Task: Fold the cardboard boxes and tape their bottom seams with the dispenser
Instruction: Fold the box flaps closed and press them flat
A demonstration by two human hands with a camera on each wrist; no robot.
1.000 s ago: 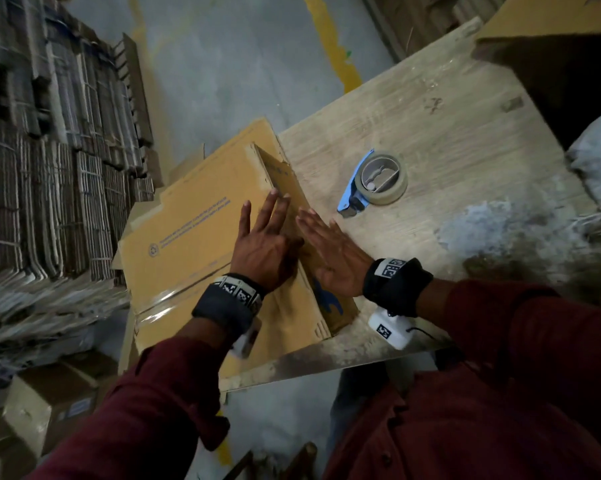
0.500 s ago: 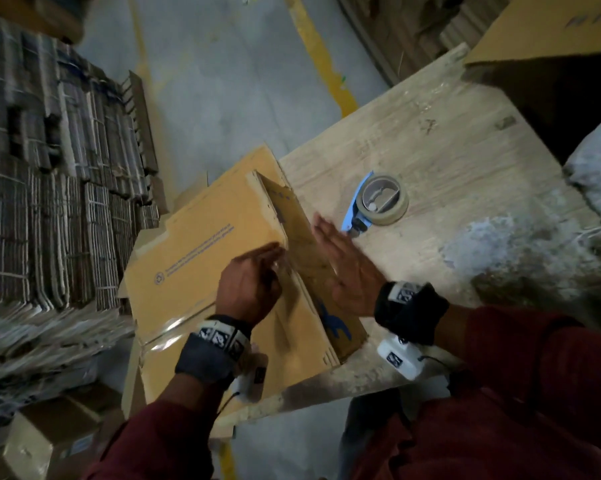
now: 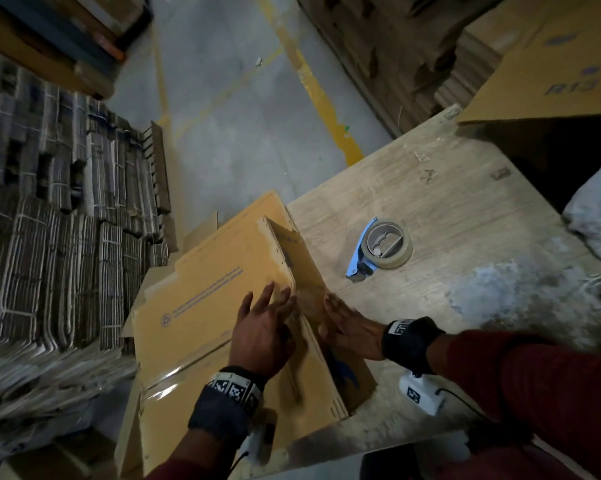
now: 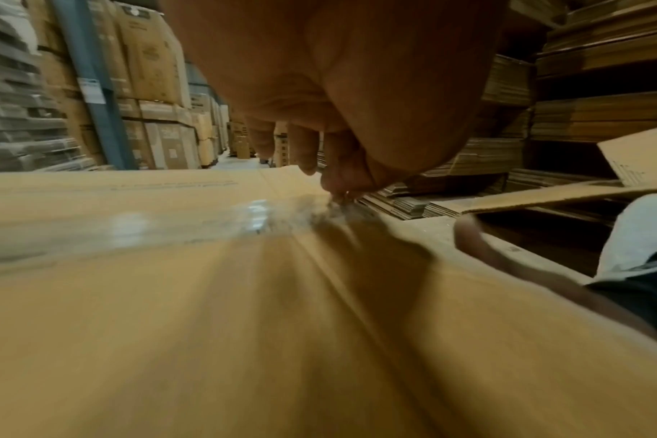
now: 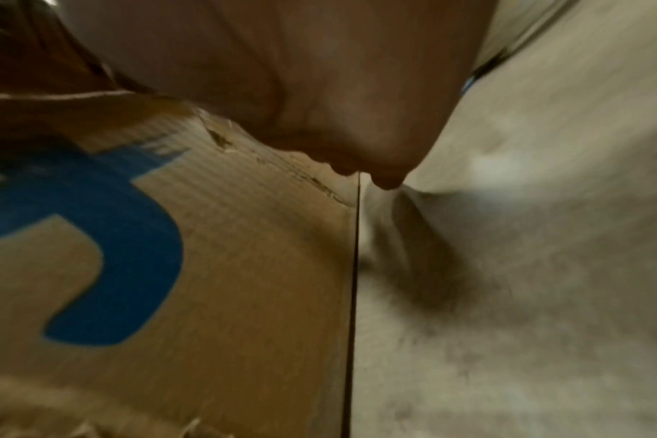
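A tan cardboard box (image 3: 202,306) lies at the left edge of the wooden table (image 3: 448,202), a strip of clear tape (image 3: 174,375) running across its upper face. My left hand (image 3: 262,327) rests on that face with straight fingers near the right edge, where the tape (image 4: 132,228) ends. My right hand (image 3: 351,330) lies flat against the box's right side panel (image 5: 244,266), which carries blue print. The blue tape dispenser (image 3: 385,247) with its roll lies on the table to the right of the box, untouched.
Bundled stacks of flat cardboard (image 3: 49,237) fill the left. A large open carton (image 3: 552,81) stands at the table's back right, with a pale sack (image 3: 597,220) beside it. Grey floor with a yellow line (image 3: 320,95) lies beyond the table.
My left fingers curled at the box's top edge half a second ago and are straight again now. The right hand stays flat on the side panel. The box has barely moved.
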